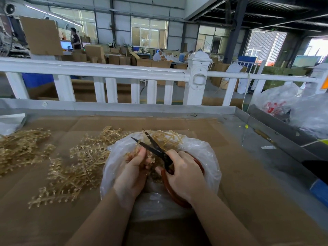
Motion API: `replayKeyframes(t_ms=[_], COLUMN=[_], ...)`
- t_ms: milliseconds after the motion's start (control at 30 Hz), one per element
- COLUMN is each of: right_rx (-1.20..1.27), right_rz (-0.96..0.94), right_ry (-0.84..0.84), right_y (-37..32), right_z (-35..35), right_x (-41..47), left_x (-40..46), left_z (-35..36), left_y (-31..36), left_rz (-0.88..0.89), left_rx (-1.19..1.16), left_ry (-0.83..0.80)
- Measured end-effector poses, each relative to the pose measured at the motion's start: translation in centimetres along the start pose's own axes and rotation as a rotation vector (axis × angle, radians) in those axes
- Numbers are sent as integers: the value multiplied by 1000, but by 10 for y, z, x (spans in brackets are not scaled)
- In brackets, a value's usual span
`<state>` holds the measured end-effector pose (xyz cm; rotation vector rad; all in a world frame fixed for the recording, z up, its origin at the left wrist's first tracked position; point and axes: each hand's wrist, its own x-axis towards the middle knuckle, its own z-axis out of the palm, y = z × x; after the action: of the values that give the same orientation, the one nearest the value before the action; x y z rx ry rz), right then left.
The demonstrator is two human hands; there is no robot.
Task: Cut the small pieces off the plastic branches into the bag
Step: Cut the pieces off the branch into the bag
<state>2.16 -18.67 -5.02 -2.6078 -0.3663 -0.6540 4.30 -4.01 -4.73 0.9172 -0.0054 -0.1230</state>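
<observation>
Plastic branches (pixel 78 167), translucent tan with small knobbed side pieces, lying loose in a spread across the brown cardboard sheet (pixel 239 183) that covers the table (pixel 257 121); a second heap (pixel 19 150) at the left edge, partly cut off by the frame. Bag (pixel 204 148), clear thin plastic, mouth open upward at table centre, holding a mound of tan cut pieces and branch ends; the far part of that mound shows above the rim, the near part is masked by both hands and by the glare on the film, so the fill level cannot be judged. Left hand (pixel 132 172), fingers curled round one branch piece held over the bag mouth; the piece itself is mostly hidden behind the fingers. Right hand (pixel 184 174), gripping the scissors (pixel 156 150) by their red-brown loop handles, blades dark and parted in a V pointing away from the person, just beside the left fingertips; whether a blade touches the held piece cannot be told. Lower handle loop runs under the right wrist. Further clear bags (pixel 284 102) at far right, one with red contents or print, indistinct. A pale bag or sheet (pixel 10 123) at far left, cut off. White railing (pixel 106 71) behind the table; stacked cartons (pixel 113 57) and seated workers beyond, blurred.
</observation>
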Motion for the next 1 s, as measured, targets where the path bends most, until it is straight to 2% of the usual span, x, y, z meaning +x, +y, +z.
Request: replayKeyframes(t_ms=[133, 300, 533, 767, 1000], right_rx=[-4, -6, 1, 7, 8], right_rz=[19, 17, 28, 40, 23], right_ry=[5, 43, 36, 54, 33], right_y=[2, 2, 2, 2, 2], right_z=[5, 6, 6, 6, 6], right_x=[-3, -6, -8, -8, -8], left_x=[1, 0, 0, -6, -4], left_z=[0, 3, 3, 9, 9], left_y=[-1, -1, 2, 4, 4], left_rz=[-12, 28, -132, -68, -114], left_rx=[-93, -37, -31, -1, -56], left_ry=[60, 23, 78, 62, 143])
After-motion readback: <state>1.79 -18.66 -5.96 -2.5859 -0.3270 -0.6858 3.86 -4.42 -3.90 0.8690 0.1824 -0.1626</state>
